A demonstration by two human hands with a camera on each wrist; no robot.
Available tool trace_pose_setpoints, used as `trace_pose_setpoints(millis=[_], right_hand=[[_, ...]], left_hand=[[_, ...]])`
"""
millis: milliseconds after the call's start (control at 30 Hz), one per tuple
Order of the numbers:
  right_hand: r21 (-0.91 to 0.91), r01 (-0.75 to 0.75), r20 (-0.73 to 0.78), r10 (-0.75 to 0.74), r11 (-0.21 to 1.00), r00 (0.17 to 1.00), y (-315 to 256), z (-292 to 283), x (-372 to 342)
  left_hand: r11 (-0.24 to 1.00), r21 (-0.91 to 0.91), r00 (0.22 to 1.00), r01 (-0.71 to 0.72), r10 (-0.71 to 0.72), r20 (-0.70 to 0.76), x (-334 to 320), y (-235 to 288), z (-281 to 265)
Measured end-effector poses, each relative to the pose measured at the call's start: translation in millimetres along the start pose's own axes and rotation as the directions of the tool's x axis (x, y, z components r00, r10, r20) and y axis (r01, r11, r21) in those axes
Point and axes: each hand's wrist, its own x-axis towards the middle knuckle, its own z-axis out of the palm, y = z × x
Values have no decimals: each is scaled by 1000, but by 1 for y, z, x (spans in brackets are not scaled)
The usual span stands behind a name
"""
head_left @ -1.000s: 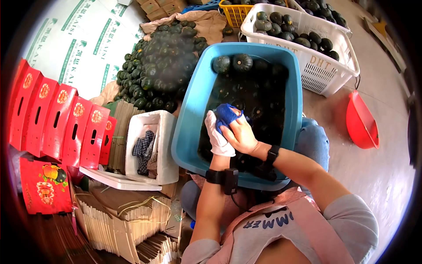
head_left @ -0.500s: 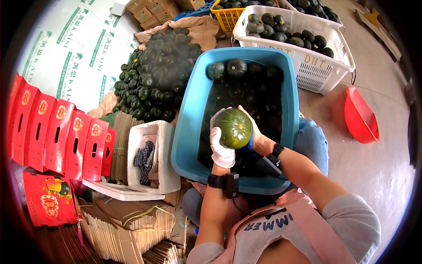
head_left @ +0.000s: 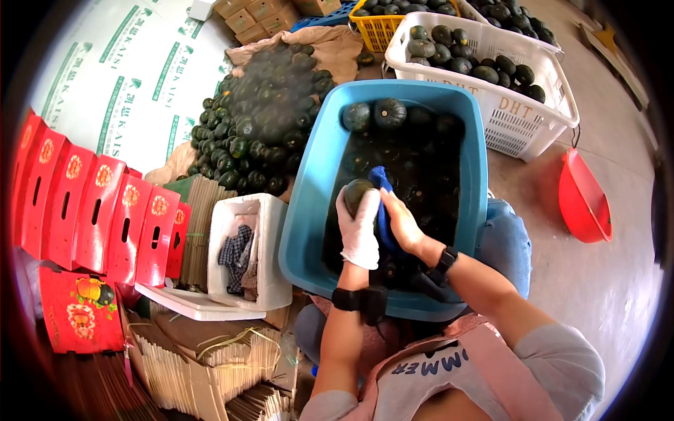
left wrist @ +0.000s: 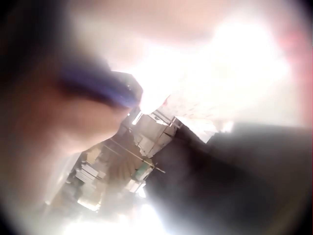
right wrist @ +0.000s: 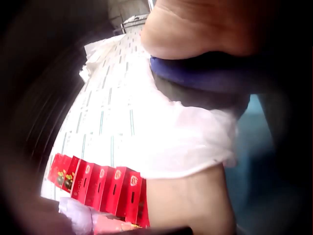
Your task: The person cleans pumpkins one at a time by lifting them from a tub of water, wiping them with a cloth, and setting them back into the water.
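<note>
Over the water-filled blue tub [head_left: 295, 189], my left hand [head_left: 360, 228], in a white glove, grips a dark green round squash [head_left: 357, 194]. My bare right hand [head_left: 405, 224] holds a blue cloth [head_left: 382, 214] against the squash's right side. Several more squashes [head_left: 390, 112] lie in the tub's dark water. From the right wrist, the cloth [right wrist: 195, 76] shows pressed between the bare palm and the squash [right wrist: 200, 97], with the gloved hand [right wrist: 190, 142] beneath. The left wrist view is blurred and glaring; a blue strip of cloth [left wrist: 98, 85] shows there.
A large heap of squashes [head_left: 246, 126] lies left of the tub. White crates [head_left: 519, 119] of squashes stand behind right, near a red basin [head_left: 583, 200]. To the left are a foam box [head_left: 270, 259] with rags, red cartons [head_left: 91, 203] and stacked cardboard [head_left: 189, 365].
The squash was covered by the hands and cloth, then turned up into view, and is now tilted in the left hand. My right hand has brought the cloth onto its right side.
</note>
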Motion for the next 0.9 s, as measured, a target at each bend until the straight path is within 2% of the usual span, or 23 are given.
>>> trace_pose_setpoints(millis=[33,67,100,133,167,200,267,300,333,400,433,467,500,533,567,600,633,667,700,733,800,867,900], right_hand=[[-35,176,44,-174,984,984,10,5,-3],[-383,357,106,-344,852,933,-1,8,-14],[-445,413,170,-378,794,910,-2,7,-19],[-500,471,237,-408,727,881,-1,6,-22],[-514,553,258,-496,656,829,2,7,-26],[-513,556,269,-493,654,828,3,8,-27],[-641,606,331,-543,470,772,6,8,-27],[-677,623,361,-561,392,745,4,8,-24],[-679,623,363,-559,389,745,3,8,-23],[-707,598,310,-594,378,742,-3,11,-19],[-667,583,246,-602,464,760,-4,10,-13],[-628,525,161,-563,575,810,-6,6,-6],[-610,355,69,-398,709,915,-5,-3,1],[-568,160,-20,-209,807,978,2,-13,8],[-275,-25,-172,-24,961,985,11,-19,15],[19,-156,-236,156,988,959,6,-22,19],[296,-346,-161,403,890,901,1,-29,21],[531,-503,-15,601,682,799,-3,-36,20],[563,-471,41,546,680,837,2,-36,19],[567,-464,36,542,681,840,6,-37,18],[600,-507,87,580,618,810,10,-35,15],[596,-512,101,574,619,812,35,-38,17],[609,-481,68,563,631,824,32,-32,7]], left_hand=[[966,-230,991,122,-105,87,14,-12,-15],[865,-435,964,250,-181,195,26,-23,-31],[792,-508,941,337,-263,214,19,-1,-22],[799,-496,940,341,-285,187,23,1,-28],[773,-501,920,390,-299,254,25,2,-34],[746,-501,894,439,-310,323,25,3,-36],[744,-523,909,416,-318,271,22,-1,-31],[759,-527,922,383,-276,272,22,-7,-31],[757,-530,922,383,-275,273,21,-13,-32],[935,-318,969,157,-84,233,16,-24,-30],[956,-267,966,122,-52,255,12,-33,-28],[971,-223,974,83,-32,224,7,-41,-29],[988,-128,978,81,-54,202,-1,-42,-26],[996,-30,981,84,-77,177,-9,-40,-23],[996,22,973,89,-92,210,-16,-37,-21],[987,17,953,158,-157,261,-25,-25,-14],[992,37,947,118,-123,297,-29,-21,-11],[995,57,939,76,-90,331,-32,-20,-10],[995,61,936,78,-94,338,-33,-19,-12],[998,62,937,26,-45,347,-33,-19,-12],[995,62,944,-80,55,326,-35,-23,-12],[945,211,937,-251,182,300,-33,-38,-19],[845,343,898,-410,308,313,-34,-40,-21]])
